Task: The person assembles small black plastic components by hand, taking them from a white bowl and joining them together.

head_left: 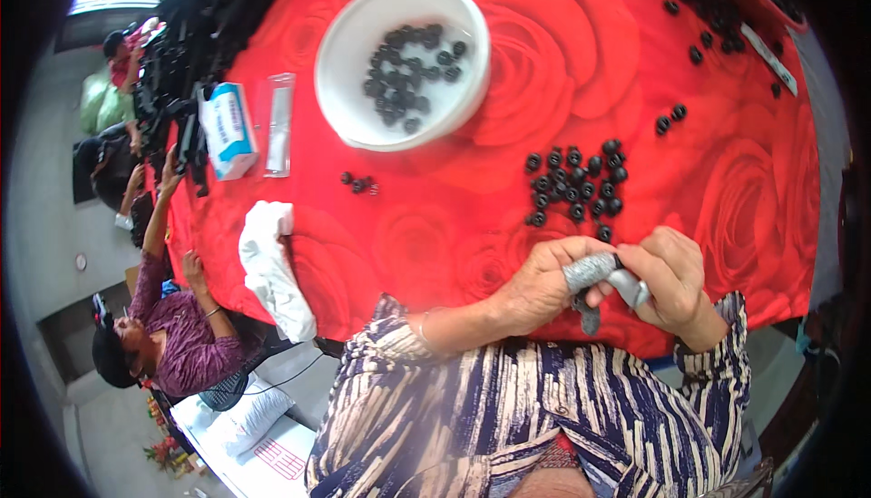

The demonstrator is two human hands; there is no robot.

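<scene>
Beside black beads (pixel 575 183), left hand (pixel 543 286), right hand (pixel 670 278) clamped on grey tool (pixel 606 273), white bowl (pixel 349 34) beyond

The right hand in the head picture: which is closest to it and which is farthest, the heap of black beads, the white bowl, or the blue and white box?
From the right hand:
1. Heap of black beads, just beyond the hand on the red cloth.
2. White bowl, farther up, toward the left.
3. Blue and white box, at the cloth's left edge.

Small part between taped fingertips (pixel 592 270) — hidden, kind unclear
</scene>
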